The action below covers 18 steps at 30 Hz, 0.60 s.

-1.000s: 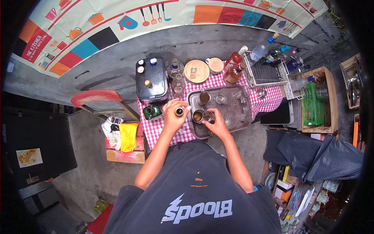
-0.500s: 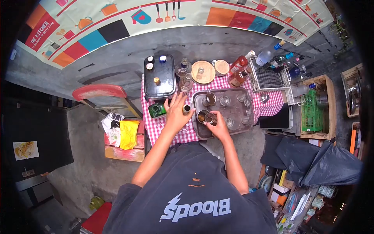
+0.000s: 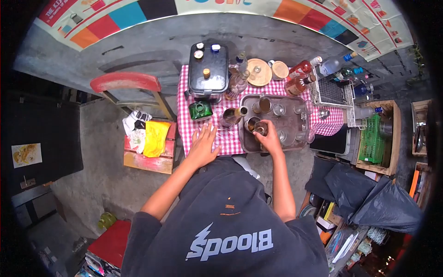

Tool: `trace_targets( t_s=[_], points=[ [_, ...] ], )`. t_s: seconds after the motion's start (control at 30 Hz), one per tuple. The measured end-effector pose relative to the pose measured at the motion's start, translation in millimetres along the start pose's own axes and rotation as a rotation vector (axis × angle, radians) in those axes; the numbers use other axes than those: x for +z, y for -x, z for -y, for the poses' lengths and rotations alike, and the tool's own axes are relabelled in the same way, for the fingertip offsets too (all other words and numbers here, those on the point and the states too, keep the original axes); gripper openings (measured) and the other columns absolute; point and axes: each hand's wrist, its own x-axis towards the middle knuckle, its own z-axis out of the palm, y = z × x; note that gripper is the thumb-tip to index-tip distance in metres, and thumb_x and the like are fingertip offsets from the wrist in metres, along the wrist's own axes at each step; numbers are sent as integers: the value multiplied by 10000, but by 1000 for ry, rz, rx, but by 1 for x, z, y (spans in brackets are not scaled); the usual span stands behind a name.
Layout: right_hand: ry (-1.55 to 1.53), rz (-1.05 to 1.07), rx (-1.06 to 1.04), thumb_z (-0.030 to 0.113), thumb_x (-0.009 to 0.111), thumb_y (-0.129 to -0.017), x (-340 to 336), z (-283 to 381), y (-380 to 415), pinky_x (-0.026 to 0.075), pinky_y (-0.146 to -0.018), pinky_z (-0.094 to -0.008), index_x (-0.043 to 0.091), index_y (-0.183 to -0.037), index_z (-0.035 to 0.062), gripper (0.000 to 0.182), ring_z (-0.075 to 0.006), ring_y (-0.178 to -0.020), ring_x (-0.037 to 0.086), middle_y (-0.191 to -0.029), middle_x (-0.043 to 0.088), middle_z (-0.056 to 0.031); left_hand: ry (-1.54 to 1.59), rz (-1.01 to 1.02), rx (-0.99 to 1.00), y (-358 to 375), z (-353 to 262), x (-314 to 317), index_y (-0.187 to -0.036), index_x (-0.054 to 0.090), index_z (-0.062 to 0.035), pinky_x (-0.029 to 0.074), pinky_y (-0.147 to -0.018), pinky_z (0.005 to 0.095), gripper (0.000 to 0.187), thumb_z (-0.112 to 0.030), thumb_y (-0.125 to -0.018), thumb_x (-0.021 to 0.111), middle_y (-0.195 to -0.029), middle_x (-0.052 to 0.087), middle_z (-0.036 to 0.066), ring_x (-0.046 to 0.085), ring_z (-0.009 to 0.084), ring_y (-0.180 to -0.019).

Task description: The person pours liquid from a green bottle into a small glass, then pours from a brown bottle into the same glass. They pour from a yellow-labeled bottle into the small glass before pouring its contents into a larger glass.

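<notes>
My left hand (image 3: 202, 147) lies with its fingers spread on the red-and-white checked cloth (image 3: 227, 138), holding nothing. Just beyond its fingertips is a clear bottle (image 3: 229, 118) with an open mouth, between the square green bottle (image 3: 200, 111) and the tray. My right hand (image 3: 271, 139) grips a small drinking glass (image 3: 260, 126) over the near left part of the brown tray (image 3: 277, 147). Right beside that glass stands a dark-looking cup (image 3: 252, 123). Further back on the tray are another cup (image 3: 264, 104) and several clear glasses (image 3: 279, 109).
A black lidded box (image 3: 208, 76) with bottle caps on top stands back left. Behind the tray are a round wooden board (image 3: 259, 74), liquor bottles (image 3: 300, 70) and a wire rack (image 3: 331, 92). A chair (image 3: 150, 161) with a yellow cloth is at left, a wooden crate (image 3: 391, 134) at right.
My left hand has come away from the clear bottle and back toward me onto the cloth. My right hand keeps its hold on the glass. The whole view has shifted with my head.
</notes>
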Motion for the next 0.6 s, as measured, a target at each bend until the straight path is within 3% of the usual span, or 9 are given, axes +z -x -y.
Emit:
trace_targets(
  t_s=[0.3, 0.6],
  points=[
    [197, 44, -67, 165, 824, -783, 1, -16, -9, 481, -998, -430, 542, -1264, 17, 577, -382, -1190, 594, -1242, 610, -200, -179, 110, -242, 12, 103, 75, -1581, 314, -99, 199, -1198, 622, 844, -383, -887, 702, -1673, 150, 220, 135, 422, -1543],
    [273, 50, -67, 214, 837, -774, -7, -9, -14, 497, -967, -428, 597, -1253, 49, 561, -363, -1135, 619, -1183, 627, -173, -189, 103, -283, 30, 126, 91, -1608, 253, -118, 220, -1202, 605, 884, -364, -891, 707, -1691, 74, 206, 88, 404, -1556]
  ],
)
